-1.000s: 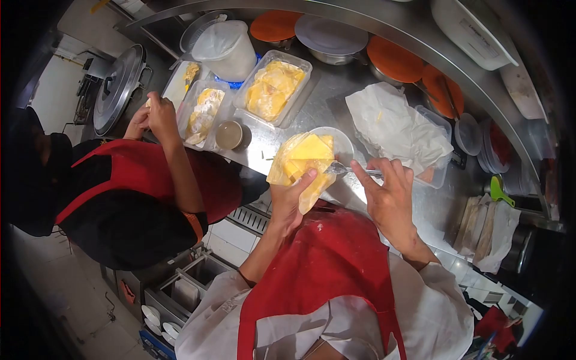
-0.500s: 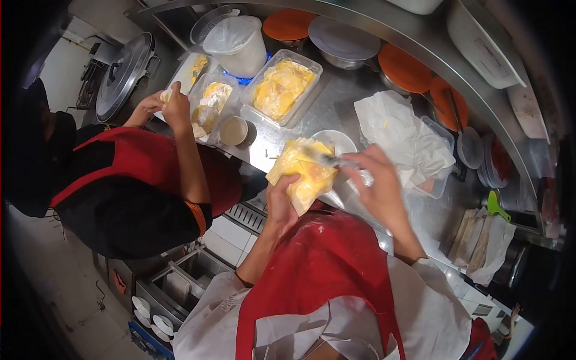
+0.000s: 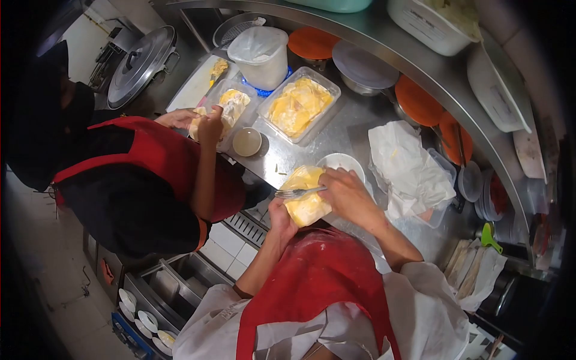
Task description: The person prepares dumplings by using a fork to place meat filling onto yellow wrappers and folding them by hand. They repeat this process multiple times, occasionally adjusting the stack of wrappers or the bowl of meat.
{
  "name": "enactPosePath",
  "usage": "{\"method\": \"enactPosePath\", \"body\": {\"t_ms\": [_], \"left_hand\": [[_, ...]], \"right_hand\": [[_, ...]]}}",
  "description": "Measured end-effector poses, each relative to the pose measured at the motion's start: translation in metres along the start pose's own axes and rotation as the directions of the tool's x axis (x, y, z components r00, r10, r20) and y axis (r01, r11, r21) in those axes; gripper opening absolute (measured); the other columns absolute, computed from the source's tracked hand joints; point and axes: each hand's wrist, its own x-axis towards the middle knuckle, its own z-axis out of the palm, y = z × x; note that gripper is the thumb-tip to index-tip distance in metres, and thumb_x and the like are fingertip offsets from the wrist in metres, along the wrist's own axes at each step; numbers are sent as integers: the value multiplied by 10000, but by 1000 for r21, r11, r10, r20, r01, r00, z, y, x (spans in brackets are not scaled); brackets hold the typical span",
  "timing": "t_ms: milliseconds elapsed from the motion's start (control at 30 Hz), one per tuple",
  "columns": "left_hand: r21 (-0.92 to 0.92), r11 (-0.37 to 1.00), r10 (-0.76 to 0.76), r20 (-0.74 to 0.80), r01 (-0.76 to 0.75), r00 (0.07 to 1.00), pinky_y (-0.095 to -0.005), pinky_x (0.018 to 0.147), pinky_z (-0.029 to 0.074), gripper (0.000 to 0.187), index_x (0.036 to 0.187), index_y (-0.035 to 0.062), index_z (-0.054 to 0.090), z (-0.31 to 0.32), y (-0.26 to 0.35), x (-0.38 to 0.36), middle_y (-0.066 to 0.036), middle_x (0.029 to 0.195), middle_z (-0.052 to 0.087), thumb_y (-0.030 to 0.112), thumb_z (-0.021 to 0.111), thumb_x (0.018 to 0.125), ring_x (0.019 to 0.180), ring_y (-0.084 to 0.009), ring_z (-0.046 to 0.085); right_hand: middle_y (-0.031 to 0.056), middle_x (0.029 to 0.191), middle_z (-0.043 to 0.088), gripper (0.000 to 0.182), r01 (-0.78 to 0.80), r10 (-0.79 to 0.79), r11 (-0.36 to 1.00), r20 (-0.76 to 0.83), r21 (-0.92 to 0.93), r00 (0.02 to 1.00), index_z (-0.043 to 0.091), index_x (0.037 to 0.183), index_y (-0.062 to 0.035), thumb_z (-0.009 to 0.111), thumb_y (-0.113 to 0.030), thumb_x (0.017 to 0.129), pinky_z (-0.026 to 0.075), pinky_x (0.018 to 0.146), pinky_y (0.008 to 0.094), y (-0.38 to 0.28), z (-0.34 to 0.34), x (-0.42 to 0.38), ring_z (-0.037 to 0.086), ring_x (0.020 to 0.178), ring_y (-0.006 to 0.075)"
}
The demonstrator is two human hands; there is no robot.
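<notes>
The left hand [image 3: 281, 217] cupped a yellow wrap [image 3: 306, 193] from below, fingers closed around its underside, holding it up off the counter [image 3: 345, 129] just in front of the red apron [image 3: 318, 282]. The right hand [image 3: 343, 191] lay on the wrap's far edge and gripped a fork [image 3: 298, 192], whose tines pointed out past the left hand's thumb side and rested across the top of the wrap. Just beyond the right hand stood a white bowl [image 3: 342, 162], partly hidden by its knuckles. Farther out from both hands sat a tub [image 3: 300, 106] of yellow filling, and to the right of the right hand a heap of white paper [image 3: 408, 168] over a clear box.

Judged from this, the step in hand was pressing or folding the wrap shut with the fork while the left hand steadied it. The next move would call for a light touch with the tines, since the thin skin looked soft and likely to tear, and for the left hand to keep its cradle level.

To the left, a co-worker's hands [image 3: 201, 123] held a similar piece over a smaller tub [image 3: 231, 105].
</notes>
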Motion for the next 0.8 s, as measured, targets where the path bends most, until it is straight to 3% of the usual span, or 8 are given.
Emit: {"method": "enactPosePath", "body": {"t_ms": [67,167,233,467,600,700,767,800], "left_hand": [[-5,1000,16,-55,-16,998,-480,1016,472,517,1361,-40,421,7,8,2,-228,1301,552,198,462,904,1157,-365,586],[-15,998,54,-104,-56,993,-500,1013,471,539,1376,-20,407,0,17,4,-222,1309,548,119,550,876,1168,-371,580],[-19,997,75,-138,-78,988,-508,1016,467,543,1386,-22,393,-3,22,-1,-219,1321,540,121,543,884,1185,-375,568],[-129,981,118,-189,-143,975,-540,1037,440,567,1408,-27,356,-5,29,-20,-229,1360,502,105,527,884,1220,-396,537],[-106,989,84,-176,-104,981,-548,1035,441,570,1405,-28,359,-22,26,-22,-232,1354,506,88,537,876,1217,-397,540],[-64,998,0,-178,-12,984,-540,1014,468,553,1399,-28,365,-28,26,-23,-234,1345,511,63,535,881,1205,-393,552],[-24,997,-74,-180,71,981,-513,941,534,488,1371,-52,393,-21,35,-26,-230,1308,536,22,521,906,1160,-380,587],[97,993,-53,-201,74,978,-495,914,555,457,1351,-53,412,-11,39,-28,-209,1274,564,22,533,917,1111,-364,620]], "right_hand": [[180,943,642,168,79,-81,996,53,41,995,598,981,-21,634,-130,859,439,811,478,16,-15,27,607,939,369],[214,905,652,196,29,-39,977,44,213,998,587,997,-12,641,-151,870,455,771,485,41,-23,76,623,889,406],[238,905,655,226,-18,5,986,80,163,997,582,1012,-6,650,-175,878,467,758,484,64,-24,121,632,878,428],[236,1017,661,231,-214,219,976,-180,47,959,631,1077,-29,616,-146,879,486,857,460,154,28,239,632,982,408],[250,1036,636,223,-201,152,975,-371,-95,916,653,1068,-19,579,-105,876,474,901,486,159,35,236,608,1018,426],[224,1009,621,252,-201,148,971,-343,-125,928,683,1072,-24,575,-143,879,458,912,458,161,21,196,595,1030,392],[224,999,618,259,-164,158,986,-318,7,935,688,1083,-17,563,-130,886,457,892,457,138,-1,136,586,1018,395],[229,994,615,285,-198,194,980,-238,8,952,670,1131,-10,547,-112,894,458,873,451,128,-8,104,589,982,407]]}}
